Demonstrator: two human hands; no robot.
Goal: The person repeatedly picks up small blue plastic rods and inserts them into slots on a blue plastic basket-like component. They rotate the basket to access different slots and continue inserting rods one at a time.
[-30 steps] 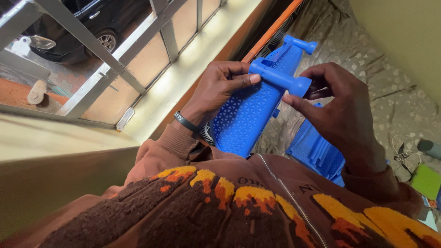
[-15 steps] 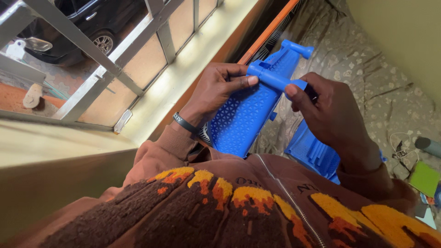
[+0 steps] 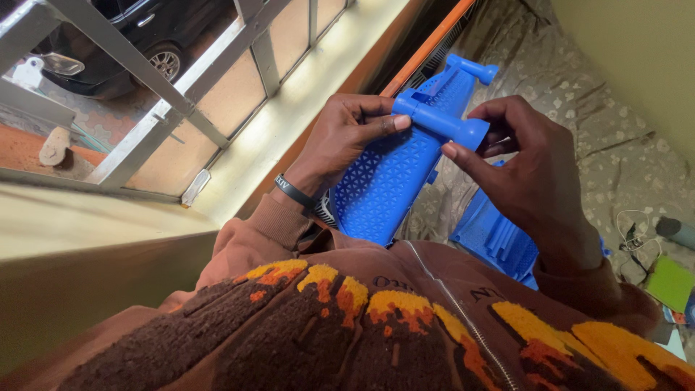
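Observation:
A long blue plastic panel (image 3: 387, 181) with a triangle-mesh face rests against my chest and points away from me. My left hand (image 3: 344, 137) grips its left edge, thumb pressed on the face near a blue tube (image 3: 441, 123) that lies across the panel. My right hand (image 3: 525, 174) pinches the tube's open right end between thumb and fingers. A second short tube (image 3: 474, 70) sticks out at the panel's far end.
More blue plastic panels (image 3: 496, 235) lie under my right wrist on a grey patterned cloth (image 3: 579, 101). A window with metal bars (image 3: 174, 101) and a sill runs along the left. A green book (image 3: 672, 284), a cable and a dark cylinder (image 3: 677, 232) lie at the right.
My right hand has shifted on the tube's end: half a second ago its fingers wrapped over the end, now thumb and fingers are spread around it again. Left hand unchanged.

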